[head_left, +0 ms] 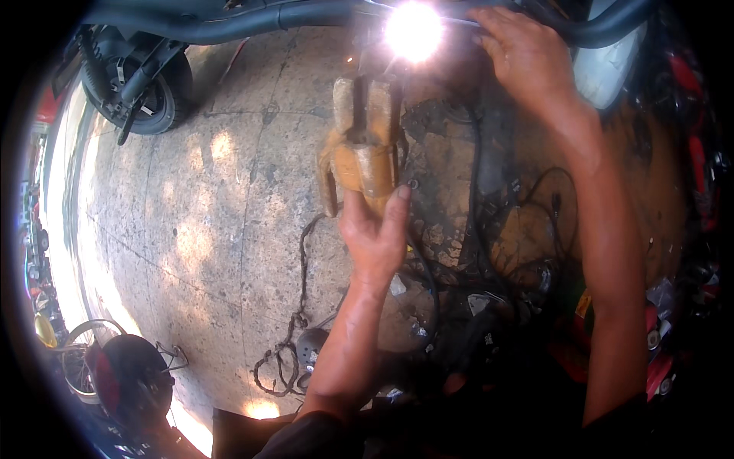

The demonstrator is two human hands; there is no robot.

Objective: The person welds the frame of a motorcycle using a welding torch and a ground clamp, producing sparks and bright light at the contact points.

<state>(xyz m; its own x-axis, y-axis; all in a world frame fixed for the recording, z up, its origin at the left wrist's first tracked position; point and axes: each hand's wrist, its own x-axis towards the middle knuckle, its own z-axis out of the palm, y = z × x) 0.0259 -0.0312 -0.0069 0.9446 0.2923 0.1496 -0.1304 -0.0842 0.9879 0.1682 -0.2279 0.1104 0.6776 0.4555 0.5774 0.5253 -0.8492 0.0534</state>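
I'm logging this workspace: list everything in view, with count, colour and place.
Two-pronged tool: one, worn yellow-brown, in left grip
Glare: one, white, top centre
Tube: at least one, blue-grey, across top
Tyred wheel: one, black, upper left
Panel: one, whitish, upper right
Cables: several, dark, floor centre-right
Knotted cord: one, dark, floor, lower centre
Holed disc: one, grey, lower centre
Round object: one, dark, lower left
Spoked wheel: one, pale, lower left
Clutter: uncounted, partly red, right edge
Floor: one, grey-brown, beneath
Left grip: one, bare, centre
Right grip: one, bare, by tube
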